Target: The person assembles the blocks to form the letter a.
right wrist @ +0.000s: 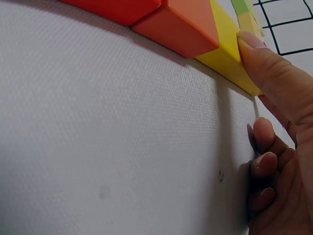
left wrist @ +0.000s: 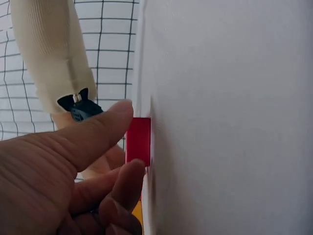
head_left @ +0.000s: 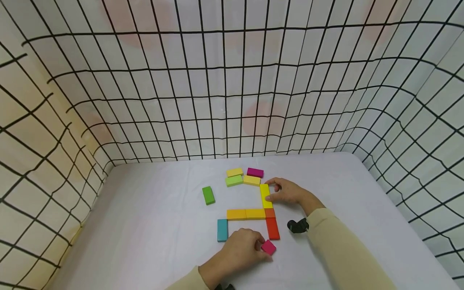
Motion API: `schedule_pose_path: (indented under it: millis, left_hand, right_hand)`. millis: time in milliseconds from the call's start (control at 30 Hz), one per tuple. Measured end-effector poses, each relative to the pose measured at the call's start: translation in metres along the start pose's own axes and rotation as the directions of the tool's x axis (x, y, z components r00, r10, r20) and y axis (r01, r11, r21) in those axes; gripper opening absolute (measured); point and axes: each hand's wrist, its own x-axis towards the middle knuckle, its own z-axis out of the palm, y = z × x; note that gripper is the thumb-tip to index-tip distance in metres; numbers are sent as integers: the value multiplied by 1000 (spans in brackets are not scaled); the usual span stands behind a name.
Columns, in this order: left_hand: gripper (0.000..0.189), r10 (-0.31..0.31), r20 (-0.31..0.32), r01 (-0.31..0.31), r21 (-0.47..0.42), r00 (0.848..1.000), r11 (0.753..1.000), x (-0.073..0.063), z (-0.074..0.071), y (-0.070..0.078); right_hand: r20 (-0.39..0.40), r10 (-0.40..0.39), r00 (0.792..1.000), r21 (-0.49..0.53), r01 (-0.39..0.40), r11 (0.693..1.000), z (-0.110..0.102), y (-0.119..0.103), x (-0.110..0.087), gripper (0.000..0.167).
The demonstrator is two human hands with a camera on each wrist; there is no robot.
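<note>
My left hand [head_left: 241, 245] pinches a small crimson block [head_left: 268, 247] between thumb and fingers at the near side of a block layout. In the left wrist view the crimson block [left wrist: 139, 141] sits between thumb and fingertip, at the table surface. My right hand [head_left: 288, 191] holds a long yellow block [head_left: 266, 196], thumb on its right side and index finger at its far end. That yellow block [right wrist: 227, 56] meets a short orange block [head_left: 270, 213]. A red block [head_left: 273, 228] continues nearer, and two amber blocks [head_left: 236, 215] run left from the orange one.
A teal block [head_left: 222, 230] stands left of my left hand. Farther back lie a green block [head_left: 208, 195], a lime block [head_left: 234, 181], two pale yellow blocks [head_left: 251, 180] and a magenta block [head_left: 255, 172]. Black wire mesh [head_left: 224, 96] borders the white table [head_left: 145, 225].
</note>
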Motion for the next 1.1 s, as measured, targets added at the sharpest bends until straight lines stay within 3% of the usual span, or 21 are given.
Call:
schedule_pose_path:
  millis: [267,1100]
  left_hand:
    - [29,38,51,-31,-143,998,989,-1,-4,-13]
    - [24,42,20,-39,-131,999,991,3,1,-7]
  right_hand:
    - [4,2,1000,-13,-2,1000,1,-1,1,64]
    - [7,-4,1000,-20,4,1000,0,4,2,67]
